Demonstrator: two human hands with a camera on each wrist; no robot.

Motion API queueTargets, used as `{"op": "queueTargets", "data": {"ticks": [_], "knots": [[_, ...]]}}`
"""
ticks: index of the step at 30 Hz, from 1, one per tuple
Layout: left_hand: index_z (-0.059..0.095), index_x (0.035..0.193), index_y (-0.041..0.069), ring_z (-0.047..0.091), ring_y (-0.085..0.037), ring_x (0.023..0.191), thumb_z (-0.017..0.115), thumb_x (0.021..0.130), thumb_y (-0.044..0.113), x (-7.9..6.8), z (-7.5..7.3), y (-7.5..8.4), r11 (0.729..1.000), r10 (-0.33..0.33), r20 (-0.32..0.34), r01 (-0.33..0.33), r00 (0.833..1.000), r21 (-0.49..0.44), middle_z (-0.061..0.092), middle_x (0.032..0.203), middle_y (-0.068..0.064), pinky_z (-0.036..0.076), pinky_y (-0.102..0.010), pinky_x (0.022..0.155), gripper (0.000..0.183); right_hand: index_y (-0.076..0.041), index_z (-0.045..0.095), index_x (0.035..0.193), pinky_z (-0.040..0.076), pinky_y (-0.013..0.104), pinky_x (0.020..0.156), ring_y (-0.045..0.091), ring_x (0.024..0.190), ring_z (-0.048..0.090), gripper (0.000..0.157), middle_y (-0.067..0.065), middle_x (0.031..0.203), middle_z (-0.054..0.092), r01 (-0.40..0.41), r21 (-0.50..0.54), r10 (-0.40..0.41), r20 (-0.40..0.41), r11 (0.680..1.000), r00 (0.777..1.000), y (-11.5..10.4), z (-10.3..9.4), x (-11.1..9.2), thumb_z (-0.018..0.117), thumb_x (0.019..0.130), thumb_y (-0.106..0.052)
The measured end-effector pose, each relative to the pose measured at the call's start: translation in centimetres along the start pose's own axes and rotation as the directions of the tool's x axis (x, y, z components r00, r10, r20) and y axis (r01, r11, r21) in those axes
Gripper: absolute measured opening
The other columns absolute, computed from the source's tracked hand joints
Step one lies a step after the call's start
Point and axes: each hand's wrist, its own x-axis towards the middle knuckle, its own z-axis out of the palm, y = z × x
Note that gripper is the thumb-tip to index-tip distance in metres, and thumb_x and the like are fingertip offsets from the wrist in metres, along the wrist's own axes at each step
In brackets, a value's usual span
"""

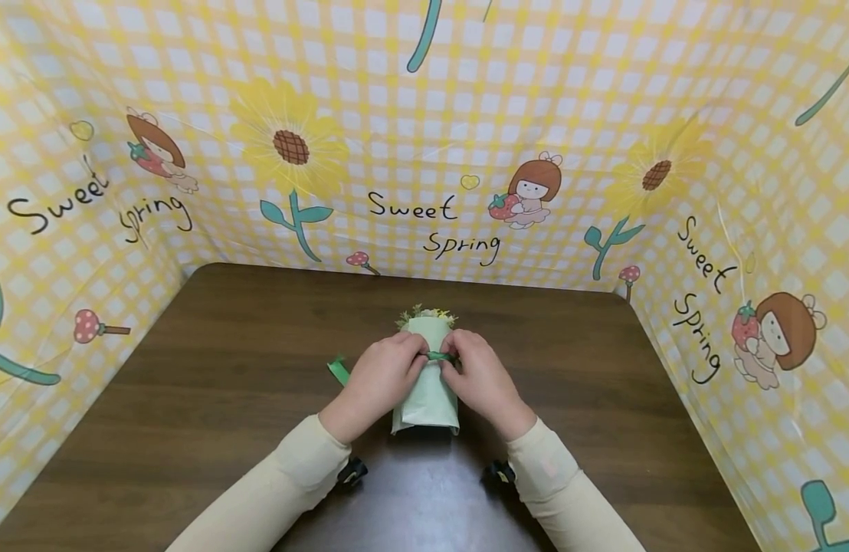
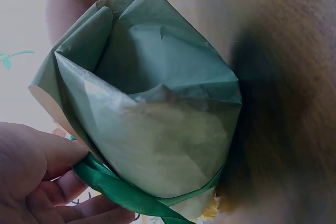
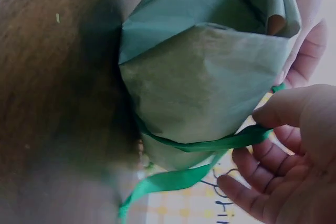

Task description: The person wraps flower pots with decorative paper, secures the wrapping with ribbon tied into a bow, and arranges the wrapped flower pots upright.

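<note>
Near the middle of the table (image 1: 569, 368), the bouquet (image 1: 427, 406) seems to lie on its back, flowers (image 1: 433, 313) away from the person. It should be light; its paper (image 2: 178, 145) looks thin and crisp, likely to crease or dent if squeezed, and the flowers look easily crushed. The safest hold is probably round the paper at the waist, where the ribbon (image 1: 438, 356) crosses. That ribbon looks soft and glossy, so it may slip unless pinched firmly. The left hand (image 1: 386, 368) and right hand (image 1: 483, 376) each pinch it between thumb and fingers, close together over the paper.

Both wrist views look into the paper's hollow, folded near end, which the head view hides; the right one also shows two strands of ribbon. Only the head view shows the flowers plainly, and the checked cloth (image 1: 411, 138) standing around the table.
</note>
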Motion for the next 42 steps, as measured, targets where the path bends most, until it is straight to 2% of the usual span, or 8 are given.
{"op": "queueTargets", "data": {"ticks": [6,11,18,23,27,35,42], "knots": [[0.068,0.096,0.013,0.062,-0.015,0.073,0.069,0.099,0.017,-0.1,0.0,0.0,1.0,-0.013,-0.013,0.013,1.0,-0.002,0.067,0.092,0.0,0.053,-0.033,0.067,0.005,-0.015,0.063,0.093,0.048,0.031,0.07,0.017,0.082,0.052,0.014,0.001,0.09,0.061,0.011,-0.172,-0.014,-0.015,0.985,1.0,-0.3,-0.7,-0.4,0.077,0.091,-0.015],[0.068,0.097,0.014,0.06,-0.012,0.072,0.067,0.101,0.018,-0.2,0.1,-0.2,1.0,-0.025,-0.01,0.025,1.0,-0.011,0.066,0.092,0.001,0.052,-0.031,0.066,0.006,-0.017,0.067,0.086,0.05,0.03,0.069,0.014,0.08,0.055,0.014,-0.002,0.086,0.063,-0.011,-0.184,0.011,-0.002,0.983,1.0,-0.4,-1.2,-0.4,0.08,0.09,-0.018],[0.068,0.097,0.014,0.058,-0.011,0.071,0.067,0.101,0.019,-0.1,0.0,-0.2,0.998,-0.044,-0.008,0.044,0.999,-0.04,0.065,0.092,0.002,0.051,-0.03,0.065,0.006,-0.017,0.067,0.089,0.054,0.03,0.07,0.017,0.083,0.067,0.01,-0.005,0.087,0.066,-0.076,-0.039,0.077,0.036,0.996,0.996,-0.2,-1.5,-0.1,0.075,0.092,-0.012],[0.068,0.099,0.014,0.06,-0.012,0.074,0.068,0.1,0.02,0.1,-0.1,-0.3,0.996,-0.052,-0.004,0.051,0.999,-0.066,0.065,0.094,0.001,0.052,-0.031,0.067,0.006,-0.017,0.067,0.091,0.054,0.028,0.071,0.01,0.081,0.064,0.009,-0.006,0.086,0.067,-0.132,0.052,0.13,0.026,0.99,0.991,-0.1,-1.6,0.0,0.073,0.093,-0.009],[0.069,0.1,0.014,0.062,-0.014,0.078,0.069,0.099,0.019,0.2,-0.3,-0.4,0.994,-0.065,0.011,0.066,0.998,-0.087,0.066,0.096,0.001,0.054,-0.032,0.07,0.006,-0.016,0.067,0.094,0.054,0.029,0.072,0.011,0.08,0.062,0.009,-0.005,0.086,0.066,-0.149,0.127,0.149,0.007,0.981,0.989,-0.2,-1.7,0.1,0.071,0.092,-0.008],[0.069,0.1,0.013,0.063,-0.014,0.082,0.068,0.1,0.018,0.4,-0.8,-0.6,0.988,-0.079,0.053,0.086,0.995,-0.129,0.066,0.099,0.0,0.054,-0.033,0.073,0.005,-0.015,0.068,0.098,0.054,0.03,0.076,0.014,0.083,0.061,0.008,-0.001,0.091,0.065,-0.215,0.27,0.211,0.043,0.938,0.976,-0.3,-1.9,0.2,0.067,0.095,-0.007],[0.07,0.101,0.014,0.061,-0.013,0.083,0.069,0.099,0.018,0.4,-0.9,-0.9,0.983,-0.089,0.073,0.1,0.993,-0.151,0.065,0.098,0.0,0.053,-0.032,0.074,0.004,-0.011,0.069,0.101,0.054,0.03,0.074,0.018,0.083,0.061,0.007,0.003,0.093,0.065,-0.234,0.377,0.219,0.081,0.896,0.972,-0.3,-2.2,0.3,0.066,0.097,-0.007]]}}
